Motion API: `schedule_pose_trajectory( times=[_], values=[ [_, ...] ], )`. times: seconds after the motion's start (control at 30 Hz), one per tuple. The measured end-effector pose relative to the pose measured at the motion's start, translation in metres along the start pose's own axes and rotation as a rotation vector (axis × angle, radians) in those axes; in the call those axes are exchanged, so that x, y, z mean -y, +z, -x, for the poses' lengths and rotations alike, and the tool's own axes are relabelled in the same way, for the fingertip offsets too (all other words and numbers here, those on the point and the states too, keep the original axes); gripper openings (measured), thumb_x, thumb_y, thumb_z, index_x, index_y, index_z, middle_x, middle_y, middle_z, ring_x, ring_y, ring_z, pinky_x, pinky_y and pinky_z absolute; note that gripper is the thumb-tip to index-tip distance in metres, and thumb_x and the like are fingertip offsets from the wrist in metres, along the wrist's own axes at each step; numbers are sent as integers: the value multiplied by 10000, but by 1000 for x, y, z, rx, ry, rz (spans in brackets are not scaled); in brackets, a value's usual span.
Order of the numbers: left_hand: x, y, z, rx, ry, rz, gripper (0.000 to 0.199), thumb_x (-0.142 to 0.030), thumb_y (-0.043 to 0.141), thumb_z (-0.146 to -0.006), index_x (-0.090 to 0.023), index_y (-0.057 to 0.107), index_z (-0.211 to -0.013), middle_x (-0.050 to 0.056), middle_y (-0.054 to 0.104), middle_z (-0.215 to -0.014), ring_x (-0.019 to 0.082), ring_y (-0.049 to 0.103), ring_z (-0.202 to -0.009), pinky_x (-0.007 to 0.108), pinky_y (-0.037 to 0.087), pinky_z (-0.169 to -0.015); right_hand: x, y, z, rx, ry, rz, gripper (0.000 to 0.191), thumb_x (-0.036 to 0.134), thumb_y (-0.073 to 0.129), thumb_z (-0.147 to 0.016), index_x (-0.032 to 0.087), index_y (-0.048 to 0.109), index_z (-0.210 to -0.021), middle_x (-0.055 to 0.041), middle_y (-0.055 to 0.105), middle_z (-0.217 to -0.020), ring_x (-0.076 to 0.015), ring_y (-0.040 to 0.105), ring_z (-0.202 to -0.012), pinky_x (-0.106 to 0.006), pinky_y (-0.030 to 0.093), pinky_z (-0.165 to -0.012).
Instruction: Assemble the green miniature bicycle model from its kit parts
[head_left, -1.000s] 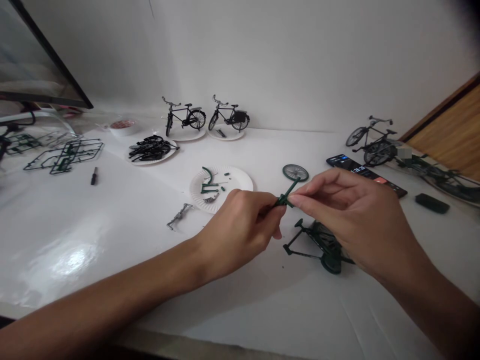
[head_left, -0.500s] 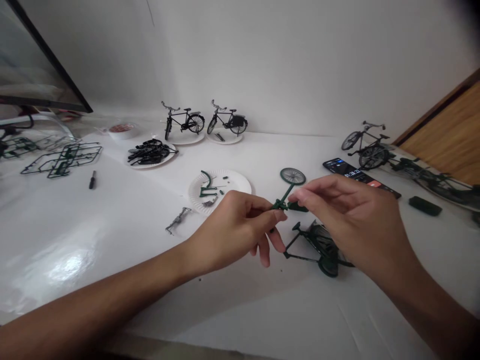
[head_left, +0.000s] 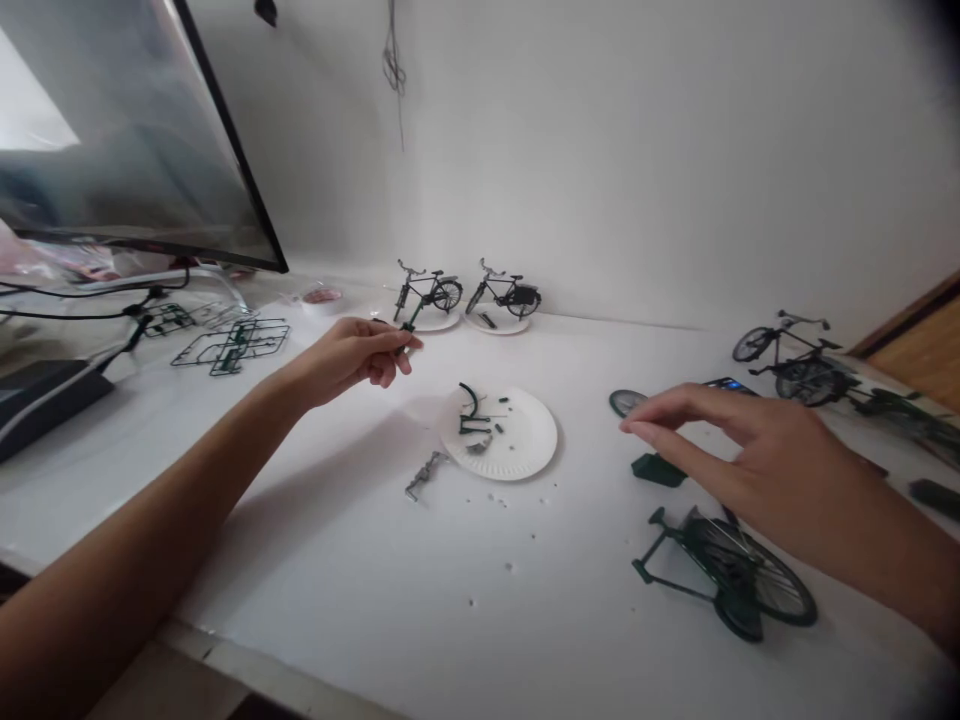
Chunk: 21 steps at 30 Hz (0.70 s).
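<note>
My left hand (head_left: 360, 362) is stretched out over the left of the table, closed in a pinch on a small green stick-like plastic part (head_left: 412, 318). My right hand (head_left: 739, 455) hovers at the right, thumb and forefinger pressed together; anything between the tips is too small to make out. Just behind those fingertips lies a small spoked wheel (head_left: 624, 401), partly covered by the hand. Below are a green box-shaped piece (head_left: 658, 469) and a partly built green model bicycle (head_left: 724, 570) on its side. A paper plate (head_left: 536, 455) holds several small green and grey parts.
Two black model bicycles (head_left: 429, 293) stand on plates by the wall. Beside the paper plate lies a grey part (head_left: 425, 476), with tiny bits scattered nearby. Green sprue frames (head_left: 232, 345) and a monitor (head_left: 142, 130) are left; a phone (head_left: 731, 385) and another model bicycle (head_left: 802, 365) right.
My left hand has moved away to the left with the green part, apart from my right hand. My right hand keeps its pinch, nearly in place. The view has turned left.
</note>
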<state>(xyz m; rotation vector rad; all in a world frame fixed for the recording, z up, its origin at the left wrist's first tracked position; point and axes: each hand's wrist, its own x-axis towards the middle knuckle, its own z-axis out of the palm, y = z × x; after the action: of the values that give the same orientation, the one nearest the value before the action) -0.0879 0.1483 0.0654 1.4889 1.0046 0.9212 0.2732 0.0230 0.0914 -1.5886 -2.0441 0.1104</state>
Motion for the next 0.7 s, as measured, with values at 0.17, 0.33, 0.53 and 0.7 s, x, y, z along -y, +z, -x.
schedule_pose_trajectory(
  times=[0.17, 0.33, 0.53, 0.7],
  values=[
    [18, -13, -4, -19, 4, 9, 263, -301, 659, -889, -60, 705, -985, 112, 696, -768, 62, 501, -505, 187, 370, -447, 33, 24, -45, 346, -181, -65, 184, 403, 566, -916, 288, 707, -948, -6, 726, -921, -177, 664, -767, -294, 480, -642],
    [20, -14, -4, -3, 24, 11, 277, -305, 636, -904, -57, 702, -1010, 118, 699, -776, 63, 526, -501, 202, 388, -460, 65, 70, -63, 398, -388, -41, 198, 272, 525, -929, 229, 709, -869, -37, 711, -859, -163, 630, -678, -301, 464, -647],
    [26, -19, -7, 3, 50, 23, 280, -305, 623, -915, -55, 705, -1010, 132, 707, -794, 62, 541, -499, 219, 394, -473, 75, 97, -53, 432, -487, -22, 236, 197, 465, -948, 203, 695, -898, -55, 691, -901, -180, 638, -781, -319, 483, -715],
    [30, -18, -9, 21, 76, 11, 283, -312, 623, -915, -55, 710, -999, 136, 711, -791, 67, 550, -502, 221, 398, -479, 63, 71, -56, 368, -475, 14, 253, 221, 420, -973, 186, 669, -1001, -79, 686, -1017, -203, 638, -905, -364, 488, -812]
  ],
)
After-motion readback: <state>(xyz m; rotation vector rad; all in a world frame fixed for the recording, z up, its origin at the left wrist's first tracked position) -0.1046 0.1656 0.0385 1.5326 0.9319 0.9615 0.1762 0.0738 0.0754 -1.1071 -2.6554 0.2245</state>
